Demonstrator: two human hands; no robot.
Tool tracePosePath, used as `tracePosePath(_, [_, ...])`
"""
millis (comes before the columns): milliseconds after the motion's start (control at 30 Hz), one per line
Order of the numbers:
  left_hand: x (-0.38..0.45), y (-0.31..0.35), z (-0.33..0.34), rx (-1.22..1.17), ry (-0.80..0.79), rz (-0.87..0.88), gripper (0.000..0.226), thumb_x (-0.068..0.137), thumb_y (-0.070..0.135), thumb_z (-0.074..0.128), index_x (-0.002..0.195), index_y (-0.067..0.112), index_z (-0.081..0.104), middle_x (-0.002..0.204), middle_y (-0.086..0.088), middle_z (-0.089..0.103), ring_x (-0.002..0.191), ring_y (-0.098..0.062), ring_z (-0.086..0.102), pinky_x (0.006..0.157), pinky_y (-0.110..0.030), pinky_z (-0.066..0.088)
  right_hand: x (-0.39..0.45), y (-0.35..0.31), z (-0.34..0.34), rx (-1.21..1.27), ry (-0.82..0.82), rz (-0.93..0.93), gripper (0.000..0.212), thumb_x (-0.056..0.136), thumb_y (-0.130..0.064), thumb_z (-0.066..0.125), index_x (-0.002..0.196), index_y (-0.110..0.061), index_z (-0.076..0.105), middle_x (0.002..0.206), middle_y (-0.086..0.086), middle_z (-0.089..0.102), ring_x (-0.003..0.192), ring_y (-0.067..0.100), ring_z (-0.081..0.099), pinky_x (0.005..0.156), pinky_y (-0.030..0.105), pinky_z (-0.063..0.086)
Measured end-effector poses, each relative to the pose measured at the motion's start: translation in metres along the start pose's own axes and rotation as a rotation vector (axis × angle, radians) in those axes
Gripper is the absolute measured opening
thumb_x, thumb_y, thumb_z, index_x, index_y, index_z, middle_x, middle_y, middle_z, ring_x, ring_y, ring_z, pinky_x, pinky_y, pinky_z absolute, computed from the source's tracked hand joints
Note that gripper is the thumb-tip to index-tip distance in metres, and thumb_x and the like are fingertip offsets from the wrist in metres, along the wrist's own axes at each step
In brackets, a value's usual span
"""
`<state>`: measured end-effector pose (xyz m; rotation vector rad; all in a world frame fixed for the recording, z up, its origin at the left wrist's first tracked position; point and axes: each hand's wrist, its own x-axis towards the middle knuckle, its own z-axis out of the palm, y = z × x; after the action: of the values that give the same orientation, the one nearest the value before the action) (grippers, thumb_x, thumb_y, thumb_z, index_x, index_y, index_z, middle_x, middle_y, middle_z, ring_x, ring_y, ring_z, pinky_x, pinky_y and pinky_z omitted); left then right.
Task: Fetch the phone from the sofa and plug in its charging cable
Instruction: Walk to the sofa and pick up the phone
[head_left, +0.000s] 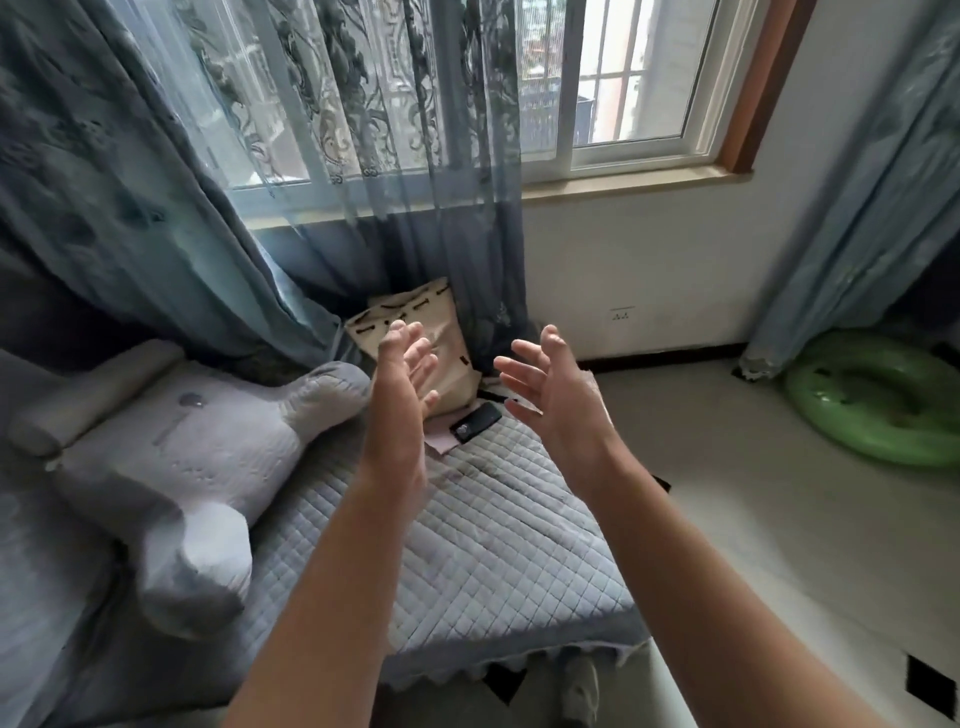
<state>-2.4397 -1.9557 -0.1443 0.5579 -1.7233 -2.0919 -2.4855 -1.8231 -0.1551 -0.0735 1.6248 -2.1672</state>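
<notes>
A black phone (476, 422) lies face down at the far end of the sofa (488, 530), which has a grey quilted cover, partly on a pink cloth. My left hand (402, 384) and my right hand (553, 389) are both stretched out above the sofa with fingers spread and palms facing each other. The phone lies between and just beyond them, untouched. A thin dark cable end (496, 397) shows near the phone by my right fingers. A wall socket (622, 314) sits low on the white wall under the window.
A grey plush pillow (171, 467) lies on the sofa's left. A beige drawstring bag (415, 332) leans against the curtains (156, 208) behind the phone. A green inflatable ring (872, 400) lies on the floor at right. Pale floor runs along the sofa's right side.
</notes>
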Motion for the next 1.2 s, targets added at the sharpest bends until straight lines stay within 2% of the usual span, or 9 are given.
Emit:
tracePosePath(133, [0.074, -0.037, 0.03, 0.052, 0.013, -0.118, 0.048, 0.098, 0.054, 0.028, 0.13, 0.03, 0.054, 0.139, 0.002, 0.055, 0.123, -0.013, 0.053, 0.105, -0.041, 0.038, 0.082, 0.005, -0.031, 0.015, 0.027, 0.066, 0.059, 0.093, -0.054, 0.033, 0.136, -0.017, 0.048, 0.129, 0.004, 0.061, 0.121, 0.016, 0.053, 0.11, 0.043, 0.037])
tracePosePath(233, [0.124, -0.071, 0.055, 0.094, 0.021, -0.2, 0.05, 0.097, 0.055, 0.028, 0.132, 0.029, 0.052, 0.13, 0.005, 0.056, 0.118, -0.011, 0.054, 0.102, -0.042, 0.039, 0.143, 0.019, -0.058, 0.023, 0.056, 0.138, 0.059, 0.094, -0.052, 0.032, 0.137, -0.014, 0.047, 0.129, 0.006, 0.06, 0.121, 0.018, 0.053, 0.11, 0.043, 0.037])
tracePosePath(367, [0.176, -0.111, 0.08, 0.132, 0.038, -0.302, 0.054, 0.096, 0.057, 0.029, 0.136, 0.027, 0.051, 0.14, 0.001, 0.054, 0.124, -0.014, 0.053, 0.099, -0.04, 0.04, 0.208, 0.04, -0.083, 0.019, 0.077, 0.237, 0.059, 0.094, -0.053, 0.032, 0.136, -0.014, 0.049, 0.128, 0.006, 0.061, 0.119, 0.017, 0.054, 0.109, 0.042, 0.037])
tracePosePath(533, [0.222, -0.142, 0.093, 0.165, 0.073, -0.36, 0.059, 0.093, 0.059, 0.032, 0.138, 0.026, 0.052, 0.14, 0.0, 0.055, 0.123, -0.013, 0.055, 0.1, -0.038, 0.04, 0.264, 0.061, -0.094, 0.019, 0.074, 0.322, 0.055, 0.094, -0.054, 0.033, 0.13, -0.016, 0.052, 0.127, 0.007, 0.061, 0.12, 0.015, 0.053, 0.11, 0.042, 0.036])
tracePosePath(700, [0.258, -0.16, 0.09, 0.206, 0.074, -0.377, 0.056, 0.096, 0.058, 0.033, 0.138, 0.027, 0.052, 0.141, 0.001, 0.055, 0.125, -0.013, 0.054, 0.104, -0.039, 0.039, 0.306, 0.075, -0.096, -0.005, 0.06, 0.349, 0.059, 0.094, -0.055, 0.033, 0.134, -0.015, 0.05, 0.13, 0.006, 0.06, 0.123, 0.016, 0.052, 0.11, 0.043, 0.037])
tracePosePath(800, [0.285, -0.175, 0.08, 0.233, 0.072, -0.386, 0.055, 0.097, 0.057, 0.033, 0.139, 0.025, 0.051, 0.141, 0.001, 0.055, 0.126, -0.014, 0.053, 0.1, -0.036, 0.039, 0.333, 0.09, -0.095, -0.011, 0.062, 0.35, 0.056, 0.092, -0.057, 0.035, 0.131, -0.02, 0.052, 0.127, 0.002, 0.061, 0.122, 0.014, 0.053, 0.108, 0.042, 0.038])
tracePosePath(967, [0.339, -0.237, 0.055, 0.279, 0.057, -0.445, 0.053, 0.099, 0.053, 0.033, 0.139, 0.023, 0.051, 0.138, 0.001, 0.056, 0.124, -0.014, 0.054, 0.098, -0.035, 0.04, 0.385, 0.15, -0.094, -0.039, 0.087, 0.362, 0.059, 0.092, -0.056, 0.036, 0.137, -0.02, 0.047, 0.128, 0.001, 0.06, 0.122, 0.012, 0.053, 0.108, 0.04, 0.04])
tracePosePath(1100, [0.38, -0.31, 0.03, 0.281, 0.033, -0.528, 0.043, 0.1, 0.051, 0.033, 0.124, 0.027, 0.059, 0.133, -0.001, 0.059, 0.118, -0.014, 0.058, 0.106, -0.042, 0.041, 0.428, 0.217, -0.094, -0.03, 0.126, 0.412, 0.058, 0.094, -0.052, 0.035, 0.138, -0.016, 0.046, 0.129, 0.004, 0.06, 0.122, 0.014, 0.053, 0.107, 0.04, 0.04])
tracePosePath(1200, [0.402, -0.37, 0.013, 0.271, 0.049, -0.562, 0.038, 0.1, 0.05, 0.034, 0.119, 0.029, 0.059, 0.129, 0.0, 0.061, 0.116, -0.014, 0.059, 0.105, -0.042, 0.042, 0.452, 0.267, -0.096, -0.025, 0.137, 0.442, 0.057, 0.094, -0.052, 0.035, 0.138, -0.016, 0.046, 0.128, 0.004, 0.06, 0.121, 0.013, 0.054, 0.107, 0.041, 0.04])
